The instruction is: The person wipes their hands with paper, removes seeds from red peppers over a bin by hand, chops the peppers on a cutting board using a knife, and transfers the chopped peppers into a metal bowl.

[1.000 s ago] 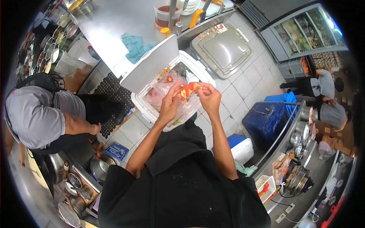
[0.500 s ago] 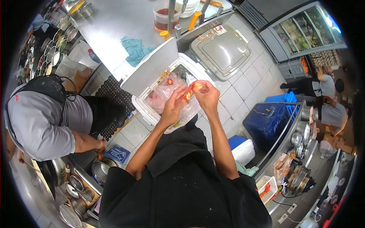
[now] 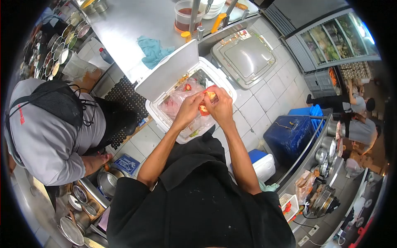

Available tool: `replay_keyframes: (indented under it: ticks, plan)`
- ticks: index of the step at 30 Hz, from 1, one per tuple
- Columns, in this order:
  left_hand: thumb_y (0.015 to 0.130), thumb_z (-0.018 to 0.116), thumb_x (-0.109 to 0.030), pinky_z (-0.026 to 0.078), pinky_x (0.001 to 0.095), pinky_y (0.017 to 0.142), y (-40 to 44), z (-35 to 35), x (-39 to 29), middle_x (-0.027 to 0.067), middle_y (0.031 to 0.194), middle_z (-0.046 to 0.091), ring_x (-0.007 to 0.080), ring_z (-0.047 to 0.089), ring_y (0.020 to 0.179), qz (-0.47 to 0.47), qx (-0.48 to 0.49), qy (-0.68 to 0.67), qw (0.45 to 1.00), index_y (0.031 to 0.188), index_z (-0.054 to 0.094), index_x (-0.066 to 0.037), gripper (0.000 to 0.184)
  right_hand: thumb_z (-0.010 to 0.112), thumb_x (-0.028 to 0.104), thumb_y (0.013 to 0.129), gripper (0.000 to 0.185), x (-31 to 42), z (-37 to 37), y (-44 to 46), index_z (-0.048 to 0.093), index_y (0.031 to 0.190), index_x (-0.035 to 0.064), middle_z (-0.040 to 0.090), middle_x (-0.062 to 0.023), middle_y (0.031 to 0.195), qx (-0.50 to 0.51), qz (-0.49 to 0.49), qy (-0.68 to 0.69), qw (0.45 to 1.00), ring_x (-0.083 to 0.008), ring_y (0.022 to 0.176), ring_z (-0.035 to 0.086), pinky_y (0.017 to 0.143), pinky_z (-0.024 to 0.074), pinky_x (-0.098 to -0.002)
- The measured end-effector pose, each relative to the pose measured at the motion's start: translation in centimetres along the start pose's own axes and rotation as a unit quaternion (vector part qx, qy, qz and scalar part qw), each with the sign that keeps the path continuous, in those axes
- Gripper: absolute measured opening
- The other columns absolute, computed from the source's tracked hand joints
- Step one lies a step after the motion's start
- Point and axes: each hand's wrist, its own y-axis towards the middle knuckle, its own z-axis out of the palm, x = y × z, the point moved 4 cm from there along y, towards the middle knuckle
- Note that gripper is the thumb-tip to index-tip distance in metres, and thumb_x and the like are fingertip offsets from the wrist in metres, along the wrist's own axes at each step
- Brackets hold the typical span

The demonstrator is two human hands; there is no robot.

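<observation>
1. Both forearms reach forward from the black shirt [image 3: 202,202] and converge, elbows bent and wide apart, over the open white bin [image 3: 154,112].
2. The left hand [image 3: 190,108] angles inward, its fingers curled and clamped on the red pepper [image 3: 212,96].
3. The right hand [image 3: 221,106] arches from the other side, back upward, its fingers also clamped on the pepper.
4. The pepper sits between the two hands, above the plastic bag [image 3: 175,101] in the bin.
</observation>
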Motion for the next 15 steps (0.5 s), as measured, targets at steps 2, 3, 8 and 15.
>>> replay_keyframes:
  ticks: [2,3,8,15]
  plan:
    - [0.104,0.043,-0.024,0.05,0.0304,0.079,0.0,-0.5,-0.5,0.0107,0.096,0.069,0.0161,0.065,0.09,0.024,0.001,0.036,0.999,0.117,0.062,0.006,0.038,0.074,0.009,0.078,0.019,0.0,0.2,0.0,0.067,0.094,0.0008,0.064,-0.0142,0.083,0.003,0.005,0.008,1.0,-0.0227,0.059,0.062,0.056,0.0504,-0.0342]
    - [0.103,0.043,-0.023,0.05,0.032,0.08,0.0,-0.7,-0.9,0.0128,0.097,0.07,0.0186,0.066,0.09,0.039,-0.006,0.139,0.99,0.117,0.062,0.004,0.035,0.074,0.011,0.078,0.018,0.0,0.3,0.0,0.068,0.092,0.0018,0.065,-0.0137,0.08,0.005,0.01,0.016,1.0,-0.0226,0.06,0.062,0.056,0.05,-0.0336]
    - [0.103,0.041,-0.02,0.051,0.0381,0.076,-0.5,-1.0,-0.5,0.0189,0.09,0.069,0.0291,0.069,0.084,0.103,-0.046,0.263,0.958,0.114,0.062,0.0,0.031,0.075,0.015,0.076,0.019,-0.6,0.5,0.4,0.068,0.085,-0.0003,0.065,-0.0171,0.078,0.062,0.013,-0.035,0.997,-0.0306,0.065,0.063,0.062,0.0503,-0.0373]
    - [0.101,0.046,-0.026,0.048,0.0478,0.064,0.8,-4.6,-0.7,0.0248,0.077,0.063,0.0425,0.064,0.073,0.111,-0.15,0.358,0.915,0.102,0.065,-0.001,0.031,0.077,0.017,0.076,0.022,-2.4,0.5,-0.7,0.071,0.089,-0.0006,0.069,-0.0194,0.086,0.11,0.066,-0.019,0.991,-0.0319,0.073,0.067,0.068,0.0521,-0.0372]
